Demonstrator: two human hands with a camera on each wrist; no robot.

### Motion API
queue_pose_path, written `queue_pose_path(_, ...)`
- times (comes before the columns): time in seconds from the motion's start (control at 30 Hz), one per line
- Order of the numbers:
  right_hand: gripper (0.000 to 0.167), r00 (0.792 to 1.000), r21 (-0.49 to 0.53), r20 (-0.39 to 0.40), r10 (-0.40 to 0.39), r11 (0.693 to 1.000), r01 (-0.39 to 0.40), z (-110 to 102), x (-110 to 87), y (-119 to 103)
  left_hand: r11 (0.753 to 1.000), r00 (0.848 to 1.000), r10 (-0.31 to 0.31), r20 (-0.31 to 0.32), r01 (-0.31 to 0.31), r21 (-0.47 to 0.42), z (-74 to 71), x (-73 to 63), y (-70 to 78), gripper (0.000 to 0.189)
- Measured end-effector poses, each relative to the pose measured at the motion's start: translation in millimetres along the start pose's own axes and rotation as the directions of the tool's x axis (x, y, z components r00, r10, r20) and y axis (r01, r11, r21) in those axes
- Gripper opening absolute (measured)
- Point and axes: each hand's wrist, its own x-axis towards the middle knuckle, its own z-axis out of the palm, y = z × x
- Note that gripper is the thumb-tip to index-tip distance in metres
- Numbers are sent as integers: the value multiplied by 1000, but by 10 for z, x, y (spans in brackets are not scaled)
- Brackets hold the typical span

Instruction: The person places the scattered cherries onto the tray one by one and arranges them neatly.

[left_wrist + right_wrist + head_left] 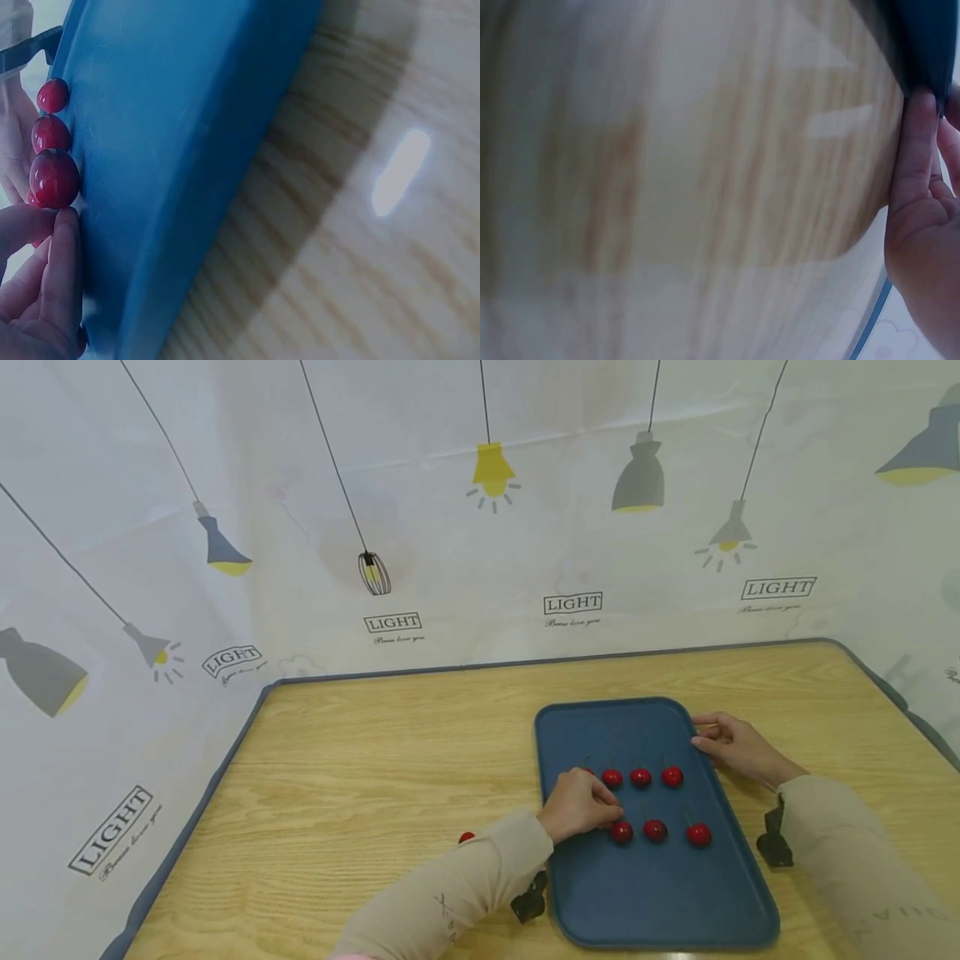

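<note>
Thumb and fingertips of my left hand (581, 806) meet at the stem end of a cherry (622, 833) on the blue tray (660, 893). In the left wrist view, those fingertips touch that cherry (54, 178). To its right in the same row sit two more cherries, one in the middle (655, 831) and one at the end (699, 835). A farther row holds several cherries (641, 777), its leftmost partly hidden by the left hand. My right hand (742, 750) grips the tray's right edge, thumb on the rim and fingers against the side.
Another cherry (467, 837) lies on the wooden table (360, 768), left of the tray and partly behind my left sleeve. A cloth printed with lamps (450, 543) rises behind the table's dark-edged far side.
</note>
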Motion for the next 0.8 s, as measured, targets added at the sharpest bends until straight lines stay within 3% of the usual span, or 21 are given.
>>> queue_pose_path(0.5, 54, 1000, 2, 3, 2, 1000, -2, 0, 18, 16, 997, 1000, 15, -10, -14, 77, -58, -2, -22, 6)
queue_pose_path(0.8, 54, 1000, -8, -1, 5, 1000, -5, 5, 15, 9, 999, 1000, 15, 5, -16, 51, -71, -6, -16, 7)
